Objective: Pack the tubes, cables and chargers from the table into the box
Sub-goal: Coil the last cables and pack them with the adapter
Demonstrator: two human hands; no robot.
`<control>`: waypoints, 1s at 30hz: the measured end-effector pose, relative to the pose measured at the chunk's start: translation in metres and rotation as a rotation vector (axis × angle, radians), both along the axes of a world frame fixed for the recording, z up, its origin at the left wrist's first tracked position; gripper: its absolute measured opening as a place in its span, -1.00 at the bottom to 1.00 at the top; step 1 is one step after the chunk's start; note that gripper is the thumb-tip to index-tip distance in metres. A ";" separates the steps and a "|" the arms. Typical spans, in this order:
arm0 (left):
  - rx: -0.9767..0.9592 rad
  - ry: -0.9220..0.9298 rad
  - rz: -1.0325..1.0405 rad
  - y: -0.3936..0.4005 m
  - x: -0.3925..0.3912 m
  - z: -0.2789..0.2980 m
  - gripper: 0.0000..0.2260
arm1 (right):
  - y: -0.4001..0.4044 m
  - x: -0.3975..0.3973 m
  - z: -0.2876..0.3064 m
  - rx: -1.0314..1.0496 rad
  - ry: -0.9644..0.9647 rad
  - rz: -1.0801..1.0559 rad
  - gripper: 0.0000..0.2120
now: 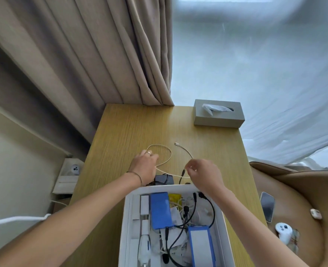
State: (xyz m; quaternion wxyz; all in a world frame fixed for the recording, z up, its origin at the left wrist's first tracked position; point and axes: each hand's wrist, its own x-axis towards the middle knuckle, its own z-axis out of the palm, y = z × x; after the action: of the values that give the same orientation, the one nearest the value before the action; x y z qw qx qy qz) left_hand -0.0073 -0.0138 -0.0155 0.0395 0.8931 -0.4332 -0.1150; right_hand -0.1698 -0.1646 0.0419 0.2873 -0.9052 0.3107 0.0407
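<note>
While the white cable (166, 151) loops between them, left hand (144, 165) and right hand (202, 171) pinch it.

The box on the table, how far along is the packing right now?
Mostly done, by the look of it. The white box already holds two blue packs, white chargers and black cables. In hand: the left hand and right hand both pinch the cream cable, which lies looped on the table. Left: that cable, plus a dark adapter with its black lead just beyond the box's far rim.
</note>
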 end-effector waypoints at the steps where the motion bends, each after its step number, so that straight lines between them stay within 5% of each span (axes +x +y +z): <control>1: 0.081 -0.010 0.010 -0.002 0.009 -0.005 -0.72 | 0.001 0.002 -0.001 0.012 0.000 -0.003 -0.78; 5: 0.254 -0.013 0.048 -0.004 0.029 -0.015 -0.76 | 0.004 0.007 -0.005 0.027 0.004 -0.005 -0.77; 9: 0.136 0.141 0.056 -0.001 0.036 -0.005 -0.78 | 0.007 0.009 -0.005 0.056 -0.014 0.000 -0.76; 15: -0.353 0.627 0.170 -0.002 0.026 0.049 -0.70 | 0.013 0.015 0.006 0.083 -0.148 -0.015 -0.76; 19: -0.718 0.918 0.174 -0.010 0.015 0.097 -0.70 | 0.021 0.025 0.020 0.277 -0.337 0.030 -0.39; 22: -0.927 1.091 0.166 -0.015 0.004 0.129 -0.73 | 0.031 0.039 0.036 0.487 -0.505 0.070 -0.31; 27: -1.163 1.375 0.259 -0.016 -0.008 0.169 -0.70 | 0.046 0.058 0.060 0.813 -0.678 0.018 -0.38; 30: -1.325 1.550 0.317 -0.011 -0.001 0.189 -0.57 | 0.050 0.060 0.066 0.913 -0.634 0.080 -0.71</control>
State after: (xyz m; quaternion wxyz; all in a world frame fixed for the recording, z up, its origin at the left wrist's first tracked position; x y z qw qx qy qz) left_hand -0.0085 -0.0252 0.1733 0.8068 0.4195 -0.1425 -0.3908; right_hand -0.1095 -0.1146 0.1080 0.7280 -0.6676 0.1254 -0.0923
